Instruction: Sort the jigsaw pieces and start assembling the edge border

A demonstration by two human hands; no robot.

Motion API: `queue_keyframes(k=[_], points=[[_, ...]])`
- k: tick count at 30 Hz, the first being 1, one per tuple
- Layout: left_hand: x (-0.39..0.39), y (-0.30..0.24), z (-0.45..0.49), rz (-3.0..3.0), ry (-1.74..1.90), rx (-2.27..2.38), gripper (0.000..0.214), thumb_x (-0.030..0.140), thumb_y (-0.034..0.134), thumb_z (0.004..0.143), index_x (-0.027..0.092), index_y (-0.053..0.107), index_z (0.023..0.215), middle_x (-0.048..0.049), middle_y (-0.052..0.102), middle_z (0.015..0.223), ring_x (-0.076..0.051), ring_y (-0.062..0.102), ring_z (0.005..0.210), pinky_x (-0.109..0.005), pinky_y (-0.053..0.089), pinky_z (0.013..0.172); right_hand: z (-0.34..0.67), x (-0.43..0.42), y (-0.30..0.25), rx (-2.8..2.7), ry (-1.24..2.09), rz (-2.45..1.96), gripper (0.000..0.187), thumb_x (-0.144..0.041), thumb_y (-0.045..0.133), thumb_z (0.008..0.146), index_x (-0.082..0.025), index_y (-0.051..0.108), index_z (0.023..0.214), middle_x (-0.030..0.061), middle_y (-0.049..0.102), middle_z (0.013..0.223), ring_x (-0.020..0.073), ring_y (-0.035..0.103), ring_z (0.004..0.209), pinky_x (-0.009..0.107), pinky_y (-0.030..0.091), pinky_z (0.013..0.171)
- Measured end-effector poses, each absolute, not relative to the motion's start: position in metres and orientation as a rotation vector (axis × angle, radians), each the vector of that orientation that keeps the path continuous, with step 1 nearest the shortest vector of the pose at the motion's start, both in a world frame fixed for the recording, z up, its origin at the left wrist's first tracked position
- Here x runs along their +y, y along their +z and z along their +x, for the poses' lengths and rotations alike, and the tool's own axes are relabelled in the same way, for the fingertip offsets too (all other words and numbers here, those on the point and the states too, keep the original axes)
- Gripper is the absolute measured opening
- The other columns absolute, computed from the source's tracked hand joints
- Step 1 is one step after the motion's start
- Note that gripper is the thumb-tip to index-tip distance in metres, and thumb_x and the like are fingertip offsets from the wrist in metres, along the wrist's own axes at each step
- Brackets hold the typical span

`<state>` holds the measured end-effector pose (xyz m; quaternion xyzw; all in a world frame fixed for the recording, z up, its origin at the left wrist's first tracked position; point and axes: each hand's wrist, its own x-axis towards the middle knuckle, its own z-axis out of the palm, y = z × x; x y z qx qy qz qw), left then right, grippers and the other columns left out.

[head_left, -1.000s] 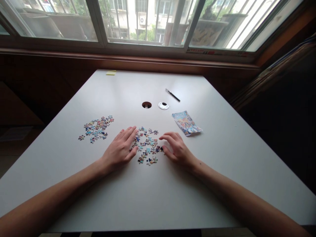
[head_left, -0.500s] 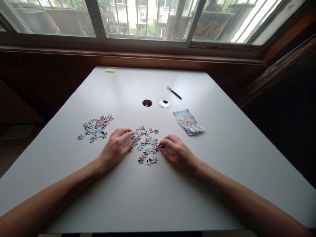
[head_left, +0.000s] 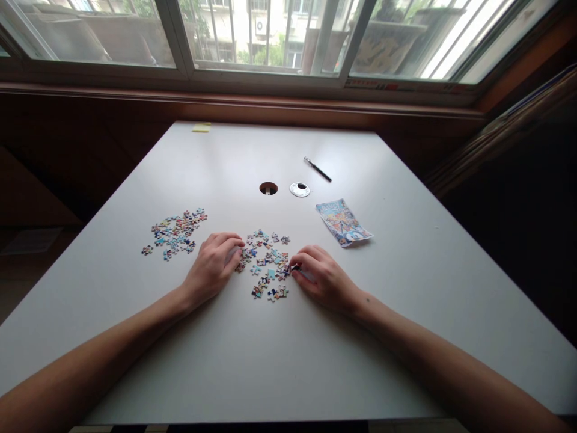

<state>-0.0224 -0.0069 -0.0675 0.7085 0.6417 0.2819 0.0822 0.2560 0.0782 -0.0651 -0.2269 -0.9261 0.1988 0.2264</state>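
Note:
A loose cluster of colourful jigsaw puzzle pieces (head_left: 271, 274) lies on the white table between my two hands. My left hand (head_left: 215, 260) rests at the cluster's left edge, fingers curved and apart from the thumb, with no piece visible in its grasp. On the other side, my right hand (head_left: 321, 275) has its thumb and fingertips closed on a dark puzzle piece (head_left: 296, 268), mostly covered by the fingers. Farther left, a second spread of puzzle pieces (head_left: 177, 231) lies beyond my left hand.
A creased picture sheet (head_left: 344, 224) lies right of the pieces. Behind it are a black pen (head_left: 318, 169), a round metal cover (head_left: 300, 190) and a cable hole (head_left: 268, 189). A yellow sticky note (head_left: 201, 127) is at the table's far edge, below the window.
My left hand has shifted slightly left, away from the cluster, uncovering a few pieces at its edge. My right hand stays nearly still with its piece.

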Motion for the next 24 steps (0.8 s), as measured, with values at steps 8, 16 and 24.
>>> queue_keyframes(k=[8, 16, 24], points=[[-0.007, -0.061, -0.023, 2.057, 0.866, 1.857, 0.017, 0.031, 0.057, 0.095, 0.022, 0.071, 0.096, -0.0064, 0.069, 0.114, -0.025, 0.058, 0.112, -0.044, 0.044, 0.102, 0.256, 0.078, -0.063, -2.552, 0.548, -0.625, 0.011, -0.019, 0.054, 0.094, -0.021, 0.062, 0.101, 0.0088, 0.065, 0.098, 0.0223, 0.058, 0.092, 0.039, 0.05, 0.084], [-0.008, -0.061, -0.027, 1.816, 0.96, 1.983, 0.02, 0.033, 0.054, 0.095, 0.019, 0.067, 0.093, -0.004, 0.068, 0.086, -0.019, 0.06, 0.076, -0.034, 0.049, 0.075, 0.258, 0.079, -0.066, -2.561, 0.543, -0.603, 0.013, -0.018, 0.055, 0.093, -0.022, 0.062, 0.103, 0.0084, 0.064, 0.099, 0.0221, 0.057, 0.092, 0.039, 0.05, 0.085], [-0.013, -0.058, -0.032, 2.028, 0.864, 1.862, 0.018, 0.032, 0.053, 0.093, 0.019, 0.065, 0.094, -0.0068, 0.063, 0.099, -0.02, 0.061, 0.088, -0.033, 0.05, 0.08, 0.257, 0.078, -0.063, -2.579, 0.518, -0.612, 0.014, -0.021, 0.059, 0.091, -0.022, 0.062, 0.104, 0.0087, 0.064, 0.099, 0.023, 0.057, 0.092, 0.04, 0.051, 0.084]])
